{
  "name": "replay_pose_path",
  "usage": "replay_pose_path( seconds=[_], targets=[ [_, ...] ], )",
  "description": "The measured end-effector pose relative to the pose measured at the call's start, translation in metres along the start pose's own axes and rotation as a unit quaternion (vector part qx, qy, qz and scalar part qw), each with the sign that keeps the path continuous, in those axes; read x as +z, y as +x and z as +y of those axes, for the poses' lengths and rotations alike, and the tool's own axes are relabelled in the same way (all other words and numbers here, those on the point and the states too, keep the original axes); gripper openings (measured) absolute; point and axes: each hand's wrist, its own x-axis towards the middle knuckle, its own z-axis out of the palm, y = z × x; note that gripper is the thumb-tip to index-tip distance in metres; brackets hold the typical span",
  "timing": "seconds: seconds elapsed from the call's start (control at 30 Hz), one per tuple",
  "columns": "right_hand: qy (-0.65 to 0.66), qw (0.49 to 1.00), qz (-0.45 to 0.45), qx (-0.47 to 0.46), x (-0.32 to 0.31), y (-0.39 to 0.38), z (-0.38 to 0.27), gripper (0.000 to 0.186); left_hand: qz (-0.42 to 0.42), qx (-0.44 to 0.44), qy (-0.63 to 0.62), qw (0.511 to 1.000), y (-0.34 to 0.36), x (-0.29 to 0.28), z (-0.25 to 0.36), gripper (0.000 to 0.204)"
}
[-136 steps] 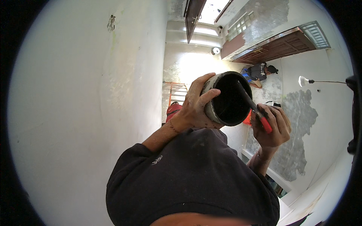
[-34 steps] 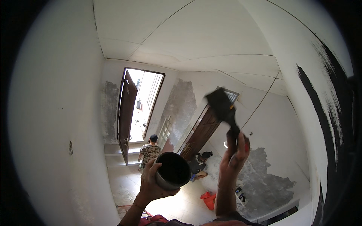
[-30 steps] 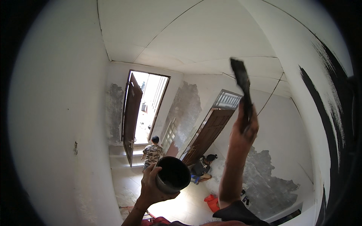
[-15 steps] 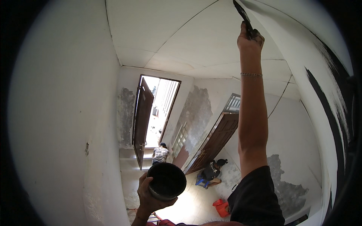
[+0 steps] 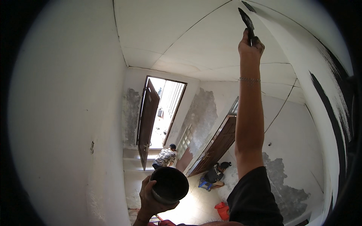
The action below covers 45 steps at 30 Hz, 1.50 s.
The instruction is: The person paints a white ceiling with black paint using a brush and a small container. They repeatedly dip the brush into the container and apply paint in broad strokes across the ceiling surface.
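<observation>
My raised right hand point(image 5: 250, 44) grips a flat paintbrush point(image 5: 246, 19), its bristles dark with black paint and pointing up toward the ceiling. Just beyond its tip, a short black paint stroke point(image 5: 249, 6) marks the corner where wall and ceiling meet; brush and stroke are apart. Low in the view, my left hand point(image 5: 150, 197) is wrapped around the side of a round black paint pot point(image 5: 169, 185). The pot tips toward me, and its dark inside hides how much paint it holds. Long black streaks point(image 5: 327, 98) run down the white wall on the right.
A white wall point(image 5: 68, 113) rises close on the left. Far below, an open brown door point(image 5: 148, 122) and another door point(image 5: 217, 147) stand near two people, one bent over point(image 5: 165, 156), one on a blue stool point(image 5: 204, 184). A red bag point(image 5: 222, 211) lies on the floor.
My right hand has drawn the paintbrush down and away from the top corner, baring the short black stroke there. My left hand still holds the paint pot, slightly lower and further right.
</observation>
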Motion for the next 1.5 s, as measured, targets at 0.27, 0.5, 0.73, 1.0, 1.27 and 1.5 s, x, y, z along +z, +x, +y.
replay_pose_path(
  seconds=[0.27, 0.5, 0.73, 1.0, 1.27, 1.5],
  targets=[
    [-0.003, 0.998, -0.058, -0.010, 0.013, -0.015, -0.015, 0.020, 0.000, 0.011, 0.000, 1.000, -0.001, -0.003, 0.002, 0.113],
    [0.029, 1.000, 0.005, -0.006, 0.005, -0.010, 0.019, 0.019, -0.004, 0.007, 0.007, 1.000, -0.005, -0.007, 0.003, 0.114],
    [0.073, 0.996, -0.003, 0.046, 0.022, -0.032, -0.001, 0.013, -0.001, 0.009, -0.010, 1.000, -0.007, -0.005, 0.003, 0.114],
    [0.072, 0.997, 0.008, 0.002, 0.031, -0.024, 0.031, 0.015, -0.002, 0.016, -0.006, 1.000, -0.004, -0.008, 0.009, 0.114],
    [0.053, 0.999, -0.011, 0.007, -0.001, -0.023, 0.014, 0.018, -0.005, 0.008, 0.004, 1.000, -0.008, -0.013, 0.010, 0.115],
    [0.058, 0.997, -0.025, 0.039, 0.034, -0.013, 0.020, 0.015, -0.011, 0.012, 0.003, 1.000, -0.008, -0.014, 0.009, 0.115]
  ],
)
